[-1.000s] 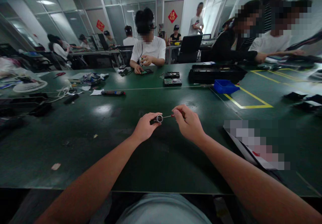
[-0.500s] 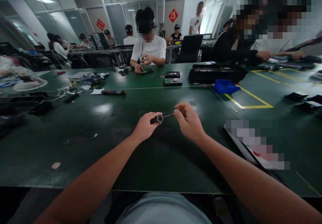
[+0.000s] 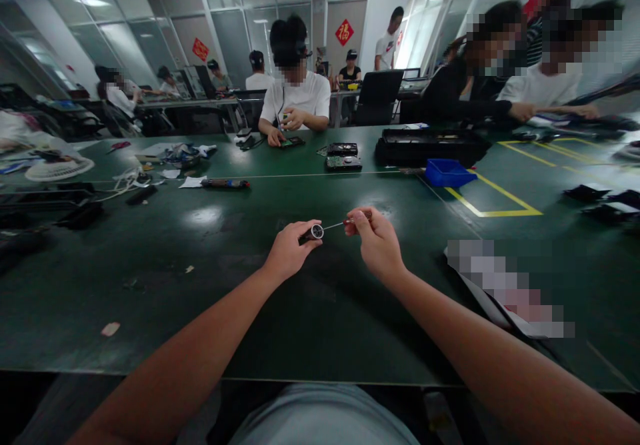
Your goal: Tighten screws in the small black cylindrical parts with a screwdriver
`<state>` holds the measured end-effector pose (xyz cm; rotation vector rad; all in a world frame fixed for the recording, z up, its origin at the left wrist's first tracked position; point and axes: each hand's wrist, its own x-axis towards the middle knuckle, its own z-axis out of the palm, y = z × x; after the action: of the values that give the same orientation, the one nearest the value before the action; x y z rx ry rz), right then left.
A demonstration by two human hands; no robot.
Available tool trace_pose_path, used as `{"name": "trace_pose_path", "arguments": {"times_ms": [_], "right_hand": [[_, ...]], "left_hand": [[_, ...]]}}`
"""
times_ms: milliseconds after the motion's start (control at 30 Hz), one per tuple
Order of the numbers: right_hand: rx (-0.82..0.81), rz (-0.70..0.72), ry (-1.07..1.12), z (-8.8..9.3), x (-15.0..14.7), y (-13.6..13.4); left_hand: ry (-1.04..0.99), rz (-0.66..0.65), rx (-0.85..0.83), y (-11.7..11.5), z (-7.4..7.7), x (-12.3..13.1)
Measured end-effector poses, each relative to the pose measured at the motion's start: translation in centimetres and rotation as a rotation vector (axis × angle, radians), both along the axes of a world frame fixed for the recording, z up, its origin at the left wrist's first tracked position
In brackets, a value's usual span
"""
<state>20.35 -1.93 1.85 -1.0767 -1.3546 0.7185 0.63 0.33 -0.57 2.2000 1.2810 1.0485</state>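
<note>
A small dark cylinder [image 3: 316, 232] with a silvery ring round its end is gripped by my left hand [image 3: 290, 253], its ringed face turned to the right. My right hand [image 3: 379, 245] is closed round the handle of a screwdriver [image 3: 334, 225]. The thin shaft points left, and its tip is at the ringed end of the cylinder; whether it sits inside is too small to tell. Both hands are above the green table [image 3: 320, 338].
Across the table a person [image 3: 299, 95] works on a small device. Two hard-drive-like units [image 3: 343, 163], a black casing [image 3: 433, 146] and a blue bin [image 3: 449, 172] stand beyond my hands. A dark tool [image 3: 225, 183] lies left; a pale flat object [image 3: 505, 292] lies right.
The fingers of my right hand have closed further round the screwdriver handle, and that hand has shifted slightly. My left hand still holds the cylinder almost where it was.
</note>
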Motion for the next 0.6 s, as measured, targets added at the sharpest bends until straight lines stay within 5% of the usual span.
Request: {"name": "trace_pose_path", "arguments": {"times_ms": [333,600], "right_hand": [[-0.314,0.1,0.463,-0.4,0.9,1.7],[-0.02,-0.061,-0.043,0.2,0.8,0.4]], "left_hand": [[0.045,-0.117,0.003,0.1,0.5,-0.2],[0.075,-0.062,-0.007,-0.2,0.8,-0.4]]}}
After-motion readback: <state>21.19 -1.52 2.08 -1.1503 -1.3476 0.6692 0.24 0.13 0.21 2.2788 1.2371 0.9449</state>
